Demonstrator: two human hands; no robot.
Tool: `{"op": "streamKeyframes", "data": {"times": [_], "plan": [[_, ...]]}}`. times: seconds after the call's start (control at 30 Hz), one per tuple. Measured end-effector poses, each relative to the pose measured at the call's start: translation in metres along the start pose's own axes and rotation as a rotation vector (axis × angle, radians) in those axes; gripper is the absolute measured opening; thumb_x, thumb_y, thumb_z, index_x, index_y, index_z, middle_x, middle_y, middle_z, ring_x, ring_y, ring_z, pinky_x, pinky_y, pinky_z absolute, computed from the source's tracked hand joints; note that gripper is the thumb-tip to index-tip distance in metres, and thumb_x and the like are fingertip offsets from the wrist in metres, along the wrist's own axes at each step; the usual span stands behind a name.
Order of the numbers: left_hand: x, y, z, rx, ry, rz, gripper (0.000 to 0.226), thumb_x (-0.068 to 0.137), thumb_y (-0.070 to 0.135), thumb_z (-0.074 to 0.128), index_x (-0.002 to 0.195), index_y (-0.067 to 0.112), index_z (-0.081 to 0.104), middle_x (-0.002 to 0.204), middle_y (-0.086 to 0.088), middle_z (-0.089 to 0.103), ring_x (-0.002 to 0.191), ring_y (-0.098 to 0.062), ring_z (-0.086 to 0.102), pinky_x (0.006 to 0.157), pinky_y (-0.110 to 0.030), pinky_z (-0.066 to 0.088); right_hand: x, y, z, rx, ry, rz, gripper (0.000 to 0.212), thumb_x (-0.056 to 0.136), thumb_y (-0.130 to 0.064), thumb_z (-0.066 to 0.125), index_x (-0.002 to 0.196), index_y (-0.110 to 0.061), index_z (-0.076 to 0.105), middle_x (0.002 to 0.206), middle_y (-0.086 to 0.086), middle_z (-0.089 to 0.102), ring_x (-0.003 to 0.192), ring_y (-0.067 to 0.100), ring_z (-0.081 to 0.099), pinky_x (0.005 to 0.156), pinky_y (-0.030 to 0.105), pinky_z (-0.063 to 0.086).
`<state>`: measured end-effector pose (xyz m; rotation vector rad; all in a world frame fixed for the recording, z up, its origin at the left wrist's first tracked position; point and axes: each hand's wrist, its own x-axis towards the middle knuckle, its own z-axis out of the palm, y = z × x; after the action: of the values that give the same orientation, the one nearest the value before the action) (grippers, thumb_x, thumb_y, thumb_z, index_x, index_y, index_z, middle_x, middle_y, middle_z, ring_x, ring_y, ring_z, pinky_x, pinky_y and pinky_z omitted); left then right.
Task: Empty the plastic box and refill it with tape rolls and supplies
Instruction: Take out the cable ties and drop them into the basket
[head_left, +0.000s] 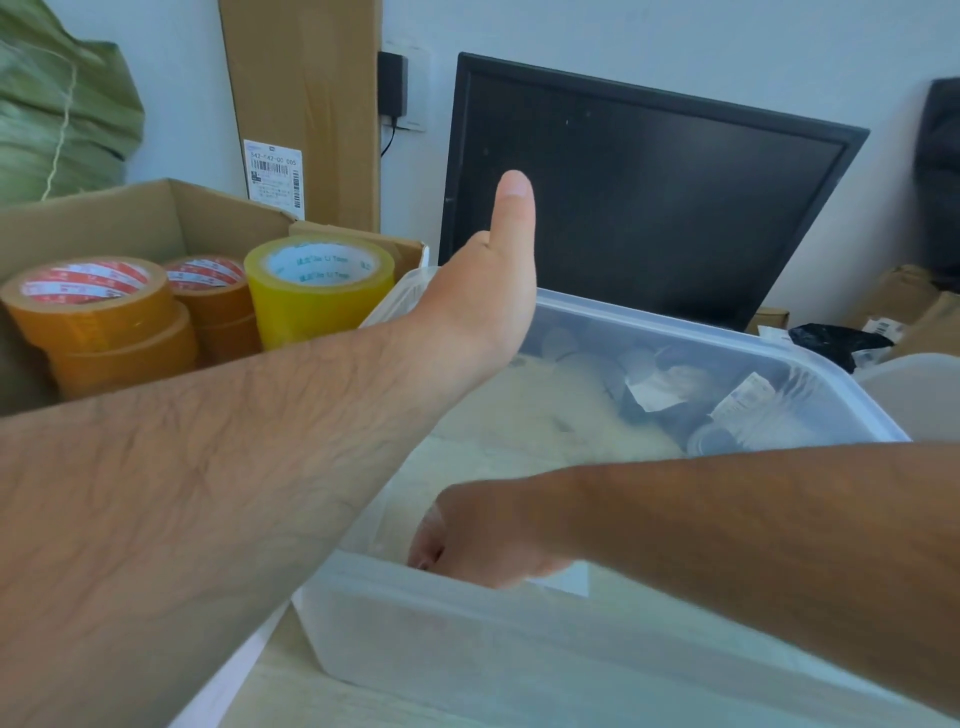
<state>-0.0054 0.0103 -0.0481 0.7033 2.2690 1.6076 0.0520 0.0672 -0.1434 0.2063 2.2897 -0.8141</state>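
A translucent plastic box (727, 332) stands in front of me, with small packets and round supplies (670, 387) heaped in its far right corner. My left hand (478, 301) lies at the box's far left corner, thumb straight up; its fingers are hidden behind the palm. My right hand (483, 535) reaches into the box near the front wall, fingers curled downward behind the frosted plastic; what they touch is hidden. A yellow tape roll (317, 301) and stacked brown tape rolls (93, 306) sit in an open cardboard box (130, 218) on the left.
A black monitor (639, 192) leans against the wall right behind the plastic box. A tall carton (301, 104) and a green sack (57, 114) stand at the back left. Another translucent container (914, 395) and a black bag (836, 343) lie at the right.
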Motion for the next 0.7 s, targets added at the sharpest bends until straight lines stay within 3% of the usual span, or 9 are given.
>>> {"op": "streamKeyframes", "data": {"times": [0.07,0.13,0.23,0.33,0.37,0.43,0.5,0.57,0.7], "plan": [[0.001,-0.001,0.000,0.005,0.006,0.004,0.080,0.093,0.069,0.005,0.143,0.022,0.046,0.146,-0.004,0.049,0.138,-0.029,0.041,0.115,-0.053,0.030,-0.017,0.007,-0.018,-0.074,0.053,-0.013,0.019,0.085,-0.023,0.071,0.068,-0.017,0.066,0.063,0.004,0.061,0.051,0.015,0.047,0.060,0.024,0.043],[0.002,-0.002,0.002,0.016,0.004,0.008,0.080,0.093,0.069,0.005,0.143,0.022,0.046,0.146,-0.004,0.049,0.138,-0.029,0.042,0.115,-0.053,0.031,-0.042,0.019,-0.035,-0.052,0.116,0.025,0.017,0.084,-0.023,0.072,0.068,-0.017,0.068,0.066,0.005,0.063,0.052,0.016,0.046,0.065,0.029,0.041],[0.003,-0.005,0.002,0.045,0.007,0.006,0.080,0.093,0.069,0.005,0.143,0.022,0.045,0.146,-0.002,0.049,0.137,-0.028,0.043,0.114,-0.053,0.032,-0.083,0.037,-0.052,-0.025,0.225,0.051,0.020,0.089,-0.019,0.072,0.069,-0.020,0.069,0.061,-0.006,0.066,0.048,0.009,0.048,0.059,0.021,0.046],[0.005,-0.008,0.002,0.082,0.004,-0.010,0.080,0.092,0.071,0.005,0.142,0.025,0.046,0.143,0.000,0.051,0.135,-0.027,0.045,0.113,-0.052,0.033,-0.113,0.054,-0.064,-0.007,0.328,0.078,0.020,0.091,-0.024,0.072,0.072,-0.018,0.073,0.057,-0.006,0.065,0.051,0.008,0.051,0.058,0.020,0.047],[0.006,-0.009,0.002,0.091,0.004,-0.009,0.079,0.092,0.071,0.006,0.138,0.025,0.051,0.132,0.000,0.058,0.126,-0.024,0.052,0.110,-0.049,0.037,-0.121,0.058,-0.066,0.009,0.363,0.083,0.019,0.090,-0.025,0.072,0.073,-0.016,0.074,0.059,-0.004,0.066,0.052,0.009,0.051,0.058,0.020,0.048],[0.008,-0.011,0.002,0.086,0.006,-0.002,0.077,0.093,0.071,0.009,0.125,0.024,0.060,0.103,0.003,0.064,0.090,-0.018,0.060,0.092,-0.038,0.047,-0.132,0.066,-0.072,0.048,0.440,0.088,0.021,0.090,-0.026,0.072,0.073,-0.015,0.075,0.059,-0.001,0.065,0.052,0.010,0.050,0.055,0.019,0.046],[0.008,-0.012,0.001,0.080,-0.017,-0.009,0.075,0.092,0.072,0.010,0.117,0.025,0.063,0.096,0.005,0.066,0.076,-0.015,0.056,0.076,-0.034,0.044,-0.142,0.069,-0.075,0.103,0.506,0.070,0.022,0.091,-0.025,0.071,0.074,-0.012,0.076,0.060,0.005,0.063,0.053,0.012,0.050,0.054,0.020,0.046],[0.007,-0.012,0.002,0.077,-0.083,0.002,0.076,0.092,0.072,0.009,0.117,0.029,0.065,0.104,0.005,0.068,0.085,-0.015,0.058,0.076,-0.033,0.044,-0.151,0.069,-0.077,0.153,0.554,0.036,0.021,0.092,-0.022,0.070,0.076,-0.008,0.076,0.060,0.005,0.065,0.053,0.013,0.050,0.054,0.023,0.047],[0.002,-0.005,0.003,0.036,-0.191,0.073,0.079,0.090,0.074,0.004,0.131,0.037,0.060,0.124,0.010,0.065,0.116,-0.013,0.056,0.102,-0.040,0.042,-0.171,0.062,-0.077,0.212,0.619,-0.047,0.020,0.093,-0.016,0.069,0.074,-0.009,0.073,0.059,-0.001,0.068,0.046,0.008,0.051,0.050,0.022,0.045]]}}
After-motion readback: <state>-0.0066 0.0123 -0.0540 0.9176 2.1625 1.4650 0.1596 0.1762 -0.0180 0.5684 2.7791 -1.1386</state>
